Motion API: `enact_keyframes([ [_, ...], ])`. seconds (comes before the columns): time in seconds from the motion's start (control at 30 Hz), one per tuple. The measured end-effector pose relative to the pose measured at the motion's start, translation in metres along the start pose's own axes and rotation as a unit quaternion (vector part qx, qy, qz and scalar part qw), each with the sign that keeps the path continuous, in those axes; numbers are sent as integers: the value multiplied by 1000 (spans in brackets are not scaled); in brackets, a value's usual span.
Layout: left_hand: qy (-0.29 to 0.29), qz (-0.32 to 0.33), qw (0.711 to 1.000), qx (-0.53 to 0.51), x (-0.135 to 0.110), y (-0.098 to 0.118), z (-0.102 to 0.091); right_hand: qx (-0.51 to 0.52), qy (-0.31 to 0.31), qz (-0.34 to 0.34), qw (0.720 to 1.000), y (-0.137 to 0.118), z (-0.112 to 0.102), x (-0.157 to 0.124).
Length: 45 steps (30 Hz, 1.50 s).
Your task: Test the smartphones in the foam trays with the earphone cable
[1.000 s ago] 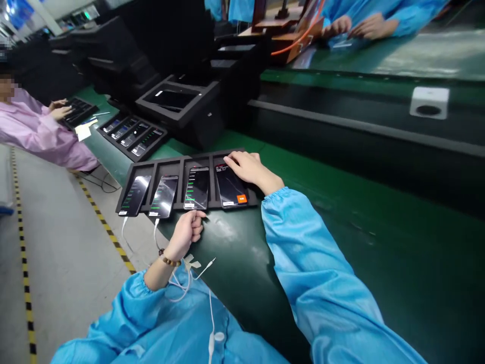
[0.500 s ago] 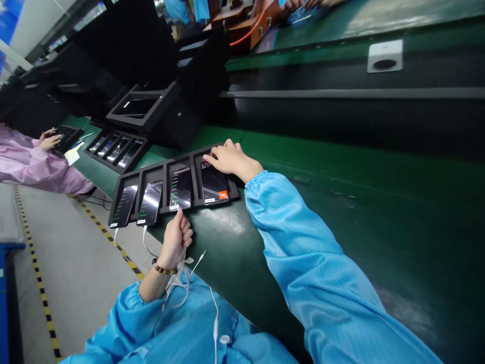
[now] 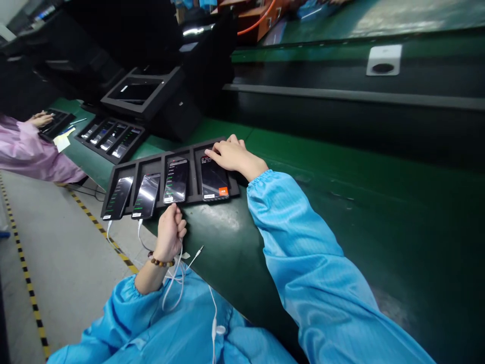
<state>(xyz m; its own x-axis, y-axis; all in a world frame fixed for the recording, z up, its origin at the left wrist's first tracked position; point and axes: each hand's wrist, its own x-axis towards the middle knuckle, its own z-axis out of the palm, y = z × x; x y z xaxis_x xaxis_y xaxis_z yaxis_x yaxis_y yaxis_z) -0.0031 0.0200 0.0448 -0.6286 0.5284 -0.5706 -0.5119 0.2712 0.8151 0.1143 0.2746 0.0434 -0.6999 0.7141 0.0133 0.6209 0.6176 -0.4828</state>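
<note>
A black tray [image 3: 154, 164] with slots for phones lies along the green bench edge. My left hand [image 3: 170, 230] is closed at the lower end of the third phone [image 3: 176, 181]; a white earphone cable [image 3: 179, 283] runs down from it, its plug end hidden by the fingers. My right hand [image 3: 235, 155] rests over the upper end of the rightmost phone [image 3: 214, 177] and the tray's far rim, thumb apart from the bent fingers. The leftmost phone [image 3: 118, 198] and the second phone [image 3: 146, 196] each have a white cable at the bottom. Lists with green marks show on their screens.
A loose audio plug [image 3: 199, 251] hangs at the bench edge by my lap. Beyond stand another phone tray [image 3: 110, 139] and a black box with a screen [image 3: 136, 92]. At the left, a person in a pink sleeve [image 3: 34, 151] handles another tray.
The view has shifted slightly. The third phone sits a little straighter and further up in its slot, with my left hand still at its lower end. My right hand stays at the rightmost phone.
</note>
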Motion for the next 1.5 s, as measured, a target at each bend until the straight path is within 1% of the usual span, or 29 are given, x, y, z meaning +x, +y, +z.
enact_keyframes([
  [0.07, -9, 10, 1000, -2, 0, -3, -3, 5, 1, -4, 1000, 2, 1, 1],
  [0.1, -29, 15, 999, 3, -1, -7, -3, 6, 2, -6, 1000, 2, 2, 1],
  [0.17, -101, 11, 995, 25, -6, -17, 0, 5, 0, -6, 1000, 2, 2, 1],
  [0.27, -234, -23, 971, 50, -13, -35, 17, -1, -11, 0, 1000, -1, 0, -1],
  [0.3, -261, -26, 964, 51, -15, -41, 24, -1, -15, 2, 1000, -1, -2, -2],
  [0.33, -277, -24, 959, 49, -16, -45, 31, -1, -19, 4, 1000, -2, -3, -2],
  [0.4, -282, -12, 959, 39, -16, -50, 43, 1, -26, 9, 1000, -4, -6, -4],
  [0.5, -278, -6, 960, 29, -14, -52, 52, 3, -33, 14, 999, -5, -8, -5],
  [0.57, -270, -9, 963, 19, -15, -52, 54, 6, -31, 12, 999, -4, -9, -5],
  [0.7, -230, -11, 973, -29, -19, -55, 59, 14, -19, -3, 1000, 0, -7, -5],
  [0.77, -220, -23, 974, -51, -22, -56, 63, 17, -18, -13, 1000, 3, -6, -4],
  [0.9, -217, -55, 971, -82, -23, -56, 69, 25, -35, -23, 999, 7, -6, -2],
  [1.0, -219, -63, 969, -93, -19, -55, 71, 27, -40, -30, 998, 8, -4, 0],
  [1.03, -228, -66, 968, -87, -17, -54, 70, 31, -38, -32, 998, 9, -3, 0],
  [1.1, -265, -79, 960, -44, -14, -46, 63, 43, -32, -25, 998, 9, -4, -1],
  [1.17, -314, -79, 945, 50, -12, -31, 46, 47, -27, -4, 999, 9, -6, -4],
  [1.2, -331, -51, 936, 111, -12, -21, 34, 39, -22, 3, 999, 7, -8, -7],
  [1.23, -333, 1, 927, 172, -12, -10, 20, 26, -13, 3, 1000, 5, -9, -9],
  [1.27, -318, 81, 916, 229, -11, 3, 4, 11, -1, -6, 1000, 0, -10, -12],
  [1.3, -282, 175, 901, 278, -10, 15, -12, -1, 12, -23, 1000, -7, -9, -15],
  [1.33, -225, 271, 882, 313, -7, 28, -28, -10, 21, -47, 999, -16, -7, -18],
  [1.37, -165, 345, 853, 354, -2, 39, -43, -13, 24, -76, 997, -28, -3, -21],
  [1.4, -103, 397, 816, 408, 4, 48, -56, -13, 18, -108, 994, -42, 3, -25],
  [1.43, -53, 427, 776, 462, 11, 56, -69, -12, 7, -140, 990, -57, 10, -28],
  [1.47, -20, 439, 738, 512, 18, 61, -79, -13, -8, -166, 986, -72, 19, -32],
  [1.5, -7, 442, 704, 556, 26, 65, -89, -17, -25, -182, 983, -87, 27, -36],
])
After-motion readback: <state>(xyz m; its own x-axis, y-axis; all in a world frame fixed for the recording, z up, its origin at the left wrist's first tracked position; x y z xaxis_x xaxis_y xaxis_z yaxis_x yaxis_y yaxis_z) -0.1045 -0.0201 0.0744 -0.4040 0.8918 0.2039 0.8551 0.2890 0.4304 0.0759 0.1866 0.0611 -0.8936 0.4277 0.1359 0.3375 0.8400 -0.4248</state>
